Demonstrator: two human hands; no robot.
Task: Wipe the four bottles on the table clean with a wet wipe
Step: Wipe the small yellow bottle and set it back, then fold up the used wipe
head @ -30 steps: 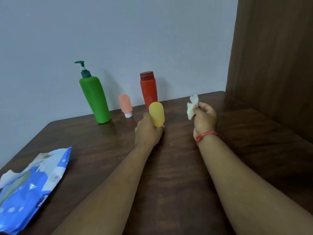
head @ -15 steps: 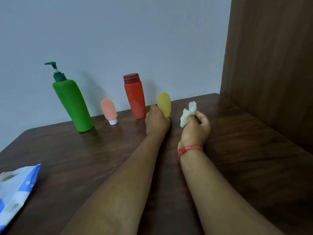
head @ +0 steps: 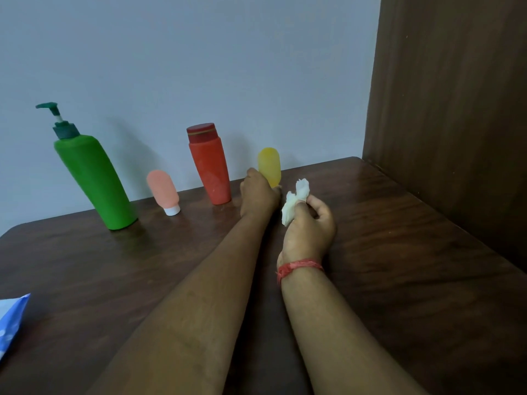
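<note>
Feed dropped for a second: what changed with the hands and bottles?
The left hand carried the yellow bottle away from the person, up beside the red bottle, and still grips it. The right hand still pinches the wipe. Other bottles unmoved.

There is a single view, taken from a wide-angle camera on the person's head, looking forward and down across the dark wooden desk [head: 399, 252] toward the pale wall [head: 199, 52] behind it. Both forearms run up from the bottom edge, so the lens sits close above them, with the left hand [head: 258, 195] and right hand [head: 309, 226] near mid-frame. The desk's far edge meets the wall in the upper half; a brown wooden panel [head: 456, 109] closes the right side. Straight lines bow near the borders
</note>
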